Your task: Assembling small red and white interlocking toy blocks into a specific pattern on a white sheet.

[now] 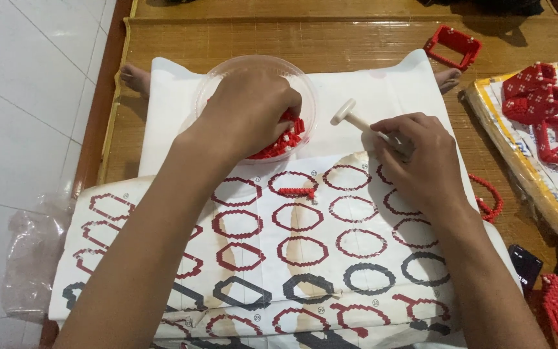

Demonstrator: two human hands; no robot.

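Step in hand, by judgement: picking small red blocks out of the clear plastic bowl (224, 72) for a build laid over the printed pattern sheet (356, 258). Left hand (247, 110) sunk into the bowl from above, knuckles up, fingers curled down among the red blocks (287, 141); fingertips hidden, so cannot tell whether closed on a block or merely sorting. Left forearm runs diagonally from lower left across the sheet. Right hand (421, 158) rests palm down at the upper right of the sheet, fingers folded around the shaft of a white tool (354, 117), its flat round head pointing toward the bowl and clear of it. Bowl sits on white paper just above the sheet, beside the tool. On the sheet: a short red strip of joined blocks (296, 192) lying on one of the printed ring outlines, near the bowl, untouched by either hand. Next move, by judgement, calls for a fine pinch on a single block, a lift clear of the bowl rim, and careful alignment with the strip, with the tool ready for pressing. To the right, on the woven mat (330, 39): a red frame (452, 46) and further finished red pieces on a yellow-edged board (495, 126), well apart from both hands.
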